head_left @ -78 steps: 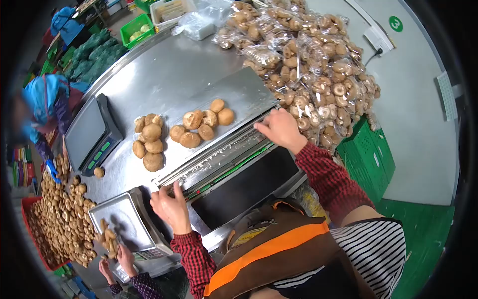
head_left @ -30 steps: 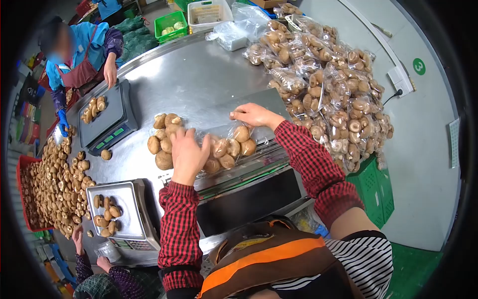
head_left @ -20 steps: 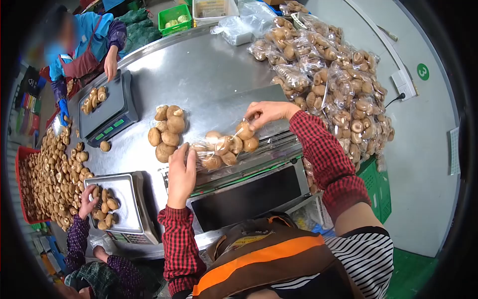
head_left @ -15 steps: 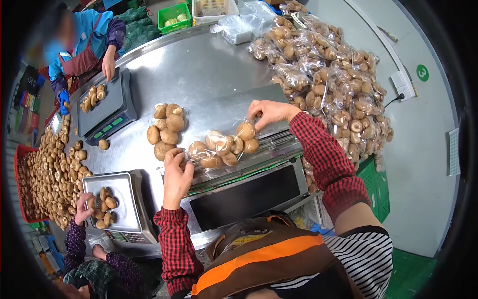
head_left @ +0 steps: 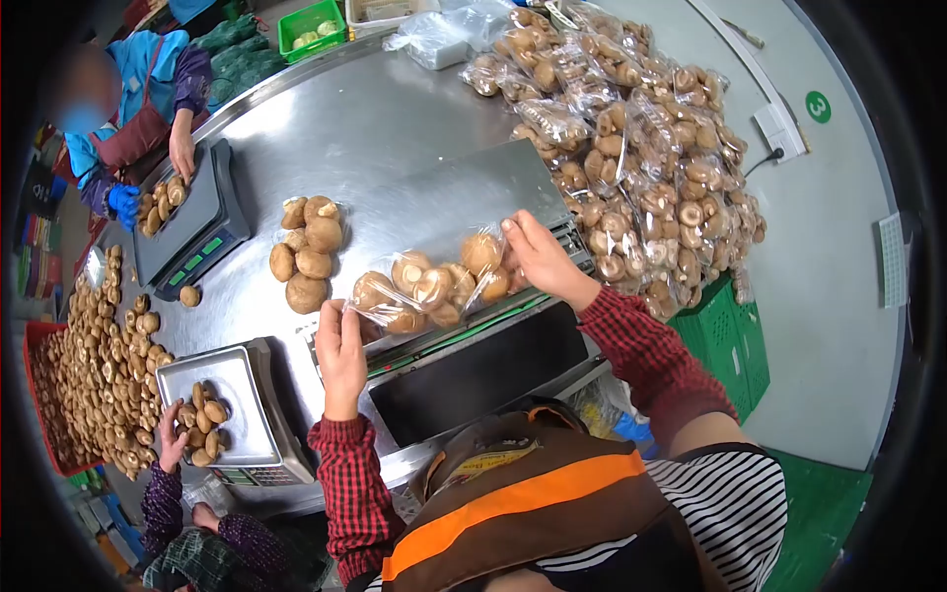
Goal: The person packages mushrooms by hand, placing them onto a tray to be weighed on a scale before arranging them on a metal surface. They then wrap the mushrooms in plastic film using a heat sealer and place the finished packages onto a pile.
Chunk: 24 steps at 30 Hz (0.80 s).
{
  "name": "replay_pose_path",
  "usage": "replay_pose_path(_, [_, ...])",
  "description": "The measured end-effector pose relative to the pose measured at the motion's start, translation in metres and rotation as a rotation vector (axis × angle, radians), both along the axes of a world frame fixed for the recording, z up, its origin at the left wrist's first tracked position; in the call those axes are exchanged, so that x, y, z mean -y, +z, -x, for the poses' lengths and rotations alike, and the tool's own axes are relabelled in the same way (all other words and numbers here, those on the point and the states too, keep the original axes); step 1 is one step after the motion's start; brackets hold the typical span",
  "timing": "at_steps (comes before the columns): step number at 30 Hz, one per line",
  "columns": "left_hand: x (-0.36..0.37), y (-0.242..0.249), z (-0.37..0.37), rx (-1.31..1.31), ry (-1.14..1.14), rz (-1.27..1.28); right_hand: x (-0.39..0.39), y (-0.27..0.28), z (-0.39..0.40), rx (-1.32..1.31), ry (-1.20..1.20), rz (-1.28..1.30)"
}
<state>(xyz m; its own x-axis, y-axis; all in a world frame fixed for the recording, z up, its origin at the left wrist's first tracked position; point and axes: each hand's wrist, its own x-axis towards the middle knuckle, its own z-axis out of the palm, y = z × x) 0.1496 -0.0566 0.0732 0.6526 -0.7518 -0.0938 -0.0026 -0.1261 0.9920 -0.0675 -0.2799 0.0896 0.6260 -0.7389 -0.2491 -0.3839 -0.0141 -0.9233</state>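
Clear plastic film lies over a row of brown mushrooms point(head_left: 431, 287) above the wrapping machine point(head_left: 480, 380) in front of me. My left hand point(head_left: 341, 357) pinches the film at the left end, thumb and fingers closed together. At the right end, my right hand point(head_left: 547, 260) grips the film beside the last mushroom, its fingers partly hidden behind the wrapped mushrooms. Just beyond my left hand, a loose group of mushrooms point(head_left: 313, 251) rests on the metal table.
Bagged mushrooms point(head_left: 641, 168) are heaped at the right. Two co-workers handle mushrooms on a dark scale point(head_left: 219, 212) and a silver-topped scale point(head_left: 232, 380) at the left. Loose mushrooms point(head_left: 109, 365) are piled by a red crate point(head_left: 39, 380). A green crate point(head_left: 730, 345) stands at the right.
My right hand has come down and nearer along the right end of the film. The far co-worker's hands have closed in on the mushrooms on the dark scale. The view has shifted slightly.
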Motion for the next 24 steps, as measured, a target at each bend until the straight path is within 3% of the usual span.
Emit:
replay_pose_path(2, [-0.015,0.016,0.008,-0.206,-0.083,-0.055,-0.017,-0.007,0.019,0.089,-0.041,-0.398])
replay_pose_path(6, [-0.053,0.017,0.027,-0.327,-0.292,-0.386,-0.065,-0.004,0.066,-0.048,0.039,-0.758])
replay_pose_path(7, [-0.061,0.013,0.037,-0.36,-0.321,-0.435,-0.077,-0.003,0.077,-0.102,0.013,-0.753])
replay_pose_path(9, [-0.076,0.004,0.058,-0.162,-0.252,-0.455,-0.104,0.0,0.087,-0.236,-0.062,-0.309])
replay_pose_path(10, [-0.083,-0.004,0.064,-0.231,-0.191,-0.378,-0.115,-0.008,0.092,-0.238,-0.078,-0.322])
replay_pose_path(11, [-0.087,-0.01,0.071,-0.301,-0.129,-0.299,-0.125,-0.022,0.099,-0.219,-0.184,-0.074])
replay_pose_path(12, [-0.09,-0.013,0.078,-0.244,-0.116,-0.308,-0.135,-0.032,0.106,-0.203,-0.286,0.175])
replay_pose_path(13, [-0.088,-0.016,0.094,-0.174,-0.043,-0.25,-0.146,-0.036,0.113,-0.209,-0.295,0.166])
replay_pose_path(15, [-0.086,-0.027,0.115,0.097,-0.072,-0.22,-0.169,-0.043,0.127,-0.213,-0.536,0.079])
replay_pose_path(16, [-0.087,-0.034,0.112,0.444,-0.163,-0.333,-0.179,-0.052,0.139,-0.227,-0.573,0.177])
replay_pose_path(19, [-0.076,-0.066,0.097,0.926,-0.271,-0.29,-0.192,-0.101,0.192,-0.328,-0.7,0.197])
replay_pose_path(21, [-0.057,-0.071,0.101,1.031,-0.26,-0.233,-0.195,-0.145,0.192,-0.251,-0.752,0.242])
replay_pose_path(23, [-0.039,-0.079,0.112,1.171,-0.246,-0.151,-0.205,-0.179,0.171,-0.167,-1.001,0.319])
replay_pose_path(24, [-0.036,-0.079,0.121,1.167,-0.257,-0.182,-0.212,-0.198,0.168,-0.129,-0.963,0.213])
